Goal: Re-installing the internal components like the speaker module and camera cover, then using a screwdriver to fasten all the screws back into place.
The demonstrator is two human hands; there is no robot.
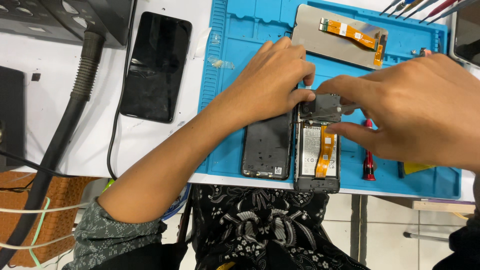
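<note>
An opened phone (318,156) lies on the blue work mat (240,45), its battery and an orange flex cable exposed. My left hand (272,80) rests at its upper left corner, fingertips touching a dark grey inner cover plate (322,107) over the phone's top. My right hand (415,107) comes in from the right and pinches that same plate between thumb and fingers. The phone's removed dark back cover (267,147) lies flat just left of the phone.
A detached screen panel with an orange flex (340,35) lies at the mat's far edge. A red-handled screwdriver (368,160) and a yellow pick (417,167) sit right of the phone. Another black phone (156,65) and a thick hose (65,120) lie left.
</note>
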